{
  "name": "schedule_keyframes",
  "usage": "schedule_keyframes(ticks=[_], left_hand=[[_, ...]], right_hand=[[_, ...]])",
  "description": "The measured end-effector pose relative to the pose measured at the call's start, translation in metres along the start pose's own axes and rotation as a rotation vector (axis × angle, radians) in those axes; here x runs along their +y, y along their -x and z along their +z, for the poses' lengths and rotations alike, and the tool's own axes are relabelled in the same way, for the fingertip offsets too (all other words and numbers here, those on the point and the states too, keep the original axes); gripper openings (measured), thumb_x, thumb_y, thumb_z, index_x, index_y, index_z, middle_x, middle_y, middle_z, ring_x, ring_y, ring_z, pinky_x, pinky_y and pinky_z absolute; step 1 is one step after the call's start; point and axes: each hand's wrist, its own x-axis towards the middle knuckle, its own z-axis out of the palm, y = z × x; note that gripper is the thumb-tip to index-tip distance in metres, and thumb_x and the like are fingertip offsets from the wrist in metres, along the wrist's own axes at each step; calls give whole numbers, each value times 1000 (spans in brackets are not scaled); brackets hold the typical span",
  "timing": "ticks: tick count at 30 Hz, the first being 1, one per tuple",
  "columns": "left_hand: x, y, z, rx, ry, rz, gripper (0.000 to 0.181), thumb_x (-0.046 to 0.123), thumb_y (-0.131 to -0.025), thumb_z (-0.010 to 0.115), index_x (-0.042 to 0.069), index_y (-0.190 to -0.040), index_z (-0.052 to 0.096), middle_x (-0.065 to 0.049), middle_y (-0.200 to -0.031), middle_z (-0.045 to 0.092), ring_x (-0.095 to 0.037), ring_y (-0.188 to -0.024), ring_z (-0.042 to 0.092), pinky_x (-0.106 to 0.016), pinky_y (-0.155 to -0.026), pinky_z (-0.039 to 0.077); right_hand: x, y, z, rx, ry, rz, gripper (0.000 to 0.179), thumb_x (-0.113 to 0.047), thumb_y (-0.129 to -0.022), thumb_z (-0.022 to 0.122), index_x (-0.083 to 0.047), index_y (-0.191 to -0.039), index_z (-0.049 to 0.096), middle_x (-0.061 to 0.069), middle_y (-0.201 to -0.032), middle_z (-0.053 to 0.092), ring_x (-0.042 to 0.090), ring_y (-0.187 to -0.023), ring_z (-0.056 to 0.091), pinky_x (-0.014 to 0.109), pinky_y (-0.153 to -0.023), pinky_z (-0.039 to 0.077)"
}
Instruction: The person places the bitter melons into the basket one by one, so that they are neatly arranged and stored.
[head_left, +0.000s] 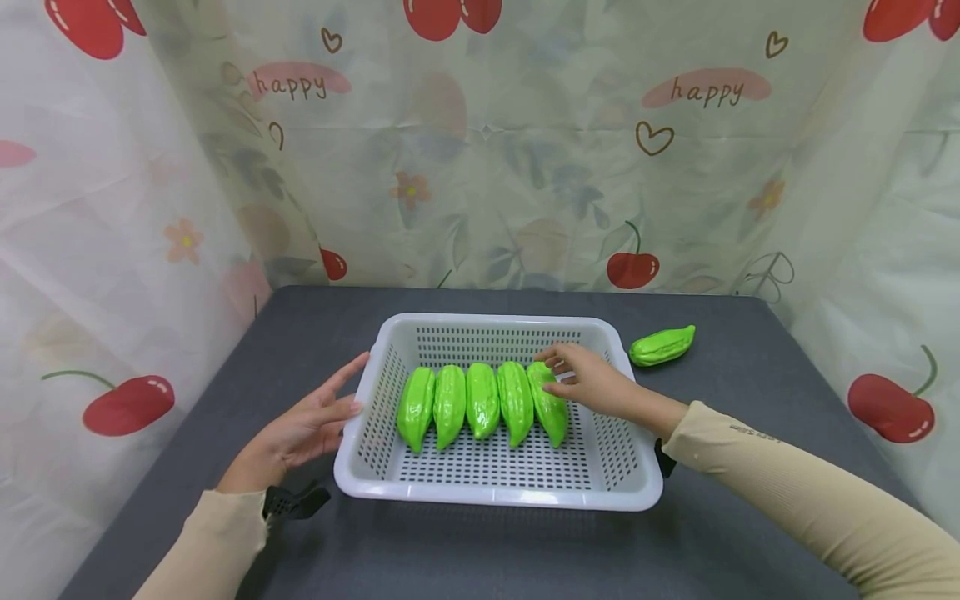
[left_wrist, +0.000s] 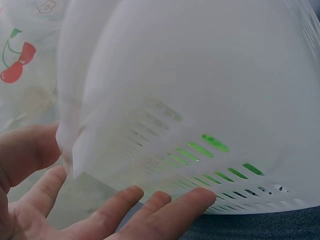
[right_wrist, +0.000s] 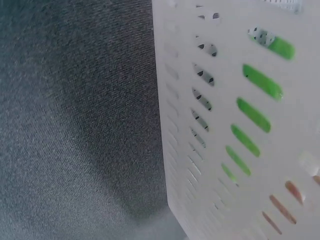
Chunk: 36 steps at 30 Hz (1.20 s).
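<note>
A white plastic basket (head_left: 495, 495) with slotted walls stands on the dark table. Inside it several green bitter melons (head_left: 483, 404) lie side by side in a row. My left hand (head_left: 311, 425) is at the basket's left side, fingers extended; in the left wrist view its fingertips (left_wrist: 202, 196) are right at the slotted wall. Reaching over the right rim, my right hand (head_left: 592, 382) is at the upper end of the rightmost bitter melon (head_left: 553, 417), its thumb and fingers spread apart. The right wrist view shows mostly the basket's outer wall (right_wrist: 240, 190), hiding most of that hand.
Another bitter melon (head_left: 663, 346) lies on the table (head_left: 720, 367) to the right of the basket, behind my right forearm. Patterned curtains (head_left: 487, 167) with cherries and hearts hang behind the table and along both sides.
</note>
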Motion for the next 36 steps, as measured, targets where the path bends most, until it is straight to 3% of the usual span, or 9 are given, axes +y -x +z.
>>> schedule_keyframes(ticks=[9, 14, 22, 30, 36], left_hand=[[-1, 0, 1, 8, -11, -4, 83, 6, -97, 53, 42, -154, 5, -17, -158, 23, -34, -120, 58, -62, -94, 45], [0, 1, 1, 7, -11, -2, 82, 6, -97, 53, 42, -154, 5, -16, -157, 24, -34, -121, 57, -61, -94, 45], [-1, 0, 1, 1, -10, -4, 82, 7, -98, 53, 43, -154, 6, -18, -158, 21, -35, -121, 57, -62, -94, 45], [0, 0, 1, -7, -8, -2, 81, 6, -98, 53, 43, -153, 6, -19, -159, 17, -36, -122, 56, -62, -94, 45], [-1, 0, 1, -6, -6, -4, 81, 6, -98, 53, 43, -154, 6, -19, -158, 19, -36, -122, 56, -63, -94, 45]], right_hand=[[4, 0, -1, 37, -94, -23, 38, -13, -93, 65, -6, -129, 54, 16, -129, 58, 29, -113, 60, 42, -92, 53], [4, 3, -2, 77, -164, -76, 36, -15, -94, 63, -8, -128, 55, 17, -123, 60, 25, -106, 62, 38, -87, 55], [1, 10, -9, 87, -218, -117, 41, -18, -91, 68, -10, -129, 54, 16, -120, 60, 24, -102, 63, 38, -87, 55], [3, 19, -34, 154, -266, -175, 41, -12, -90, 67, -8, -129, 53, 15, -111, 61, 18, -96, 63, 26, -80, 56], [9, 27, -60, 258, -293, -256, 39, -5, -92, 63, -4, -129, 51, 10, -105, 62, 7, -88, 66, 27, -77, 57]])
